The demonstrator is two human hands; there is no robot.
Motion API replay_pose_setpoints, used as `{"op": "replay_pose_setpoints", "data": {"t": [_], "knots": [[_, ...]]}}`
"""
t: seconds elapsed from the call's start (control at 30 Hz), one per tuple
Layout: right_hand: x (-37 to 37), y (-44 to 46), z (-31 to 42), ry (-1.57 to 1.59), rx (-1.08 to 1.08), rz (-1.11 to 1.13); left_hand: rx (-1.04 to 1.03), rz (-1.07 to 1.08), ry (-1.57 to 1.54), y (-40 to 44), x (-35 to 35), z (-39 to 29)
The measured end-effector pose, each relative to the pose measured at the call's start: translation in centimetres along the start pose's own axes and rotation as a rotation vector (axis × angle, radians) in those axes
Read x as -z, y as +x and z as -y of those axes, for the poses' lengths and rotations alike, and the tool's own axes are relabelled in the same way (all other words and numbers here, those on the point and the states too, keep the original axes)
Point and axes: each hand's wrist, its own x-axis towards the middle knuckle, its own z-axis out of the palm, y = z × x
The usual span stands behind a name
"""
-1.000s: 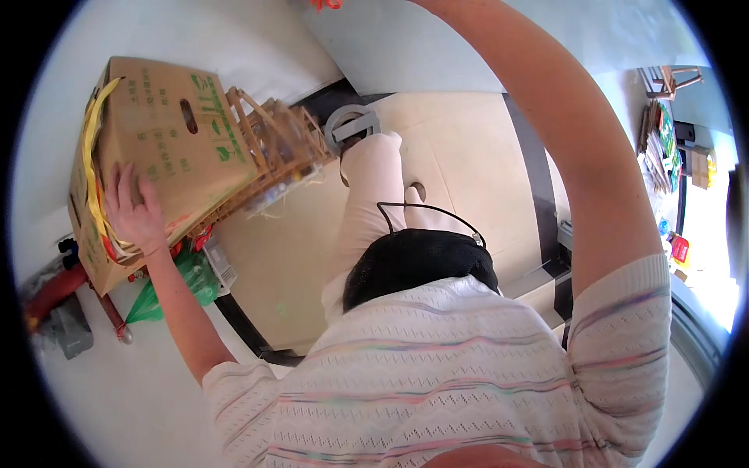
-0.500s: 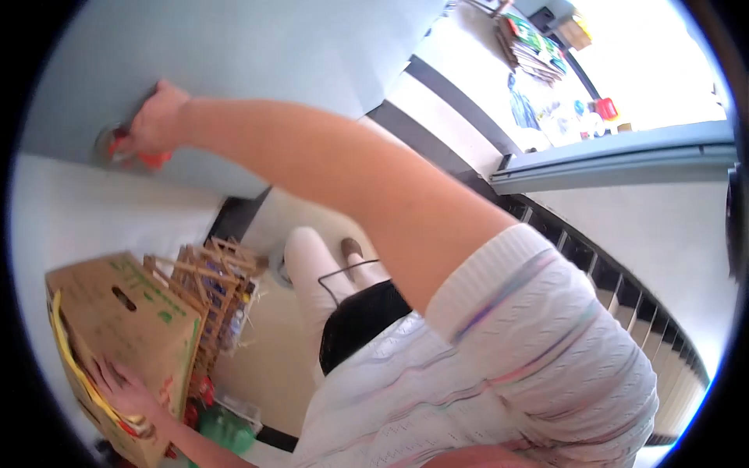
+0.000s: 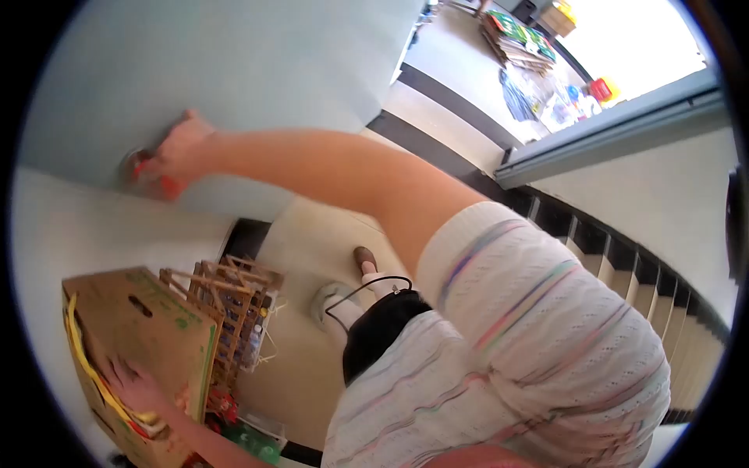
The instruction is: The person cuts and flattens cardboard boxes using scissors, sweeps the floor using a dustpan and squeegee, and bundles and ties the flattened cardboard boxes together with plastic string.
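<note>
My right hand [image 3: 179,152] reaches across to the left and is closed around the round metal knob [image 3: 134,165] of a pale grey-blue door [image 3: 257,62]. Something red [image 3: 169,187] shows at the knob, under the fingers; what it is I cannot make out. Low on the left, my left hand [image 3: 134,388] lies flat with fingers spread on a flattened cardboard box [image 3: 117,312]. That box leans tilted against the wall and has a hand slot and green print. A yellow strap [image 3: 84,351] runs along its side, passing near my wrist.
A wooden rack [image 3: 234,304] with bottles stands beside the cardboard, above a green plastic item [image 3: 253,443] on the floor. Stairs with a dark edge [image 3: 624,288] descend at right. Beyond the door frame [image 3: 608,136] lie stacked flattened cartons [image 3: 519,43] and plastic bags [image 3: 519,93].
My view has shifted, so the door, knob and cardboard sit a little further right and lower. My legs have moved in a step. Both hands keep their places on knob and cardboard.
</note>
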Motion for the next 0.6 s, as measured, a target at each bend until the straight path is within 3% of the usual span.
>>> {"op": "replay_pose_setpoints", "data": {"t": [0.1, 0.17, 0.2, 0.23, 0.37, 0.6], "knots": [[-0.2, -1.2, 0.7, -0.102, 0.006, 0.019, -0.022, -0.096, -0.052, -0.1, 0.1, -0.1], [-0.8, -2.4, 0.9, 0.054, -0.081, 0.005, 0.001, -0.123, -0.070, -0.8, -0.2, 0.1], [-1.2, -3.5, 0.9, -0.051, -0.047, -0.042, -0.015, -0.142, -0.103, -0.6, 0.2, 0.0], [0.0, -4.7, 2.2, -0.130, -0.078, 0.060, -0.018, -0.205, -0.132, -1.0, -0.9, 0.6], [0.9, -10.3, 3.2, -0.160, -0.040, -0.009, 0.153, -0.083, -0.102, -0.8, 1.8, -1.4], [2.3, -20.9, 4.1, -0.009, 0.039, -0.098, 0.158, 0.077, -0.190, -1.4, 3.5, -1.0]]}}
